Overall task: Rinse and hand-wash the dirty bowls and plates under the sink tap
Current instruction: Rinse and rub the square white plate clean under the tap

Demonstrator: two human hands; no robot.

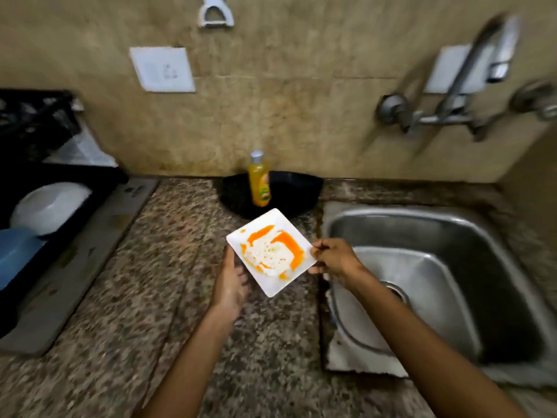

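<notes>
One square white plate point(272, 251), orange-and-white smeared; right grip point(331, 257) pinches it; left grip point(230, 282) loose.

Between the hands, the square white plate point(268, 251) looks smooth and faintly glossy under wet orange and white smears. Beneath them the counter point(150, 267) is speckled polished stone. Right of the right hand point(333, 257), the sink point(452, 236) is brushed, dully shining metal; beyond, a translucent yellow plastic bottle point(259, 184)
</notes>
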